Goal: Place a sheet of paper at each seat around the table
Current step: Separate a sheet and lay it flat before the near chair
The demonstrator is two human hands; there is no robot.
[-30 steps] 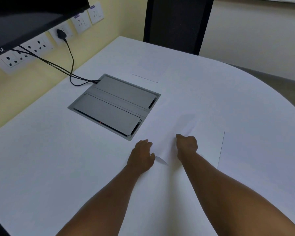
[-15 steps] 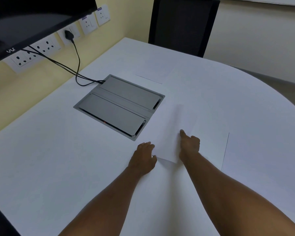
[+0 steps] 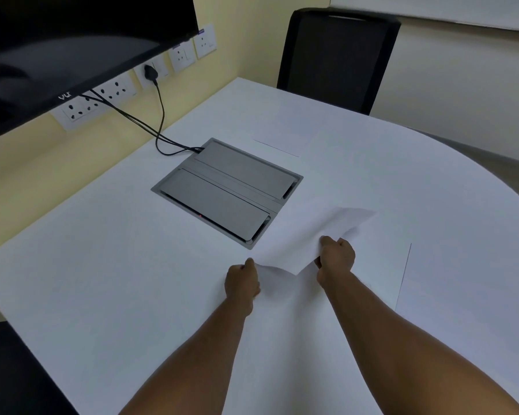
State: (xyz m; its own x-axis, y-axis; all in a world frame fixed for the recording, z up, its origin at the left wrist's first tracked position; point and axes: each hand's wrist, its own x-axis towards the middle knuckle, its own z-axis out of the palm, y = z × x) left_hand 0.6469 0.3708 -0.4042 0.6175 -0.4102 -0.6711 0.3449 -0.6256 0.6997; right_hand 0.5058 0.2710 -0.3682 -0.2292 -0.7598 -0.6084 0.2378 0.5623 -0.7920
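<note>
Both hands, left hand (image 3: 242, 281) and right hand (image 3: 337, 257), pinch one paper sheet (image 3: 306, 244) near the table's (image 3: 102, 280) near edge; uneven pulling could crease it.

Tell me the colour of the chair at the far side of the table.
Black, seen in the head view: the chair.

White paper sheet (image 3: 300, 244) lifted, curled; another sheet (image 3: 285, 130) flat by chair (image 3: 336, 55)
</note>
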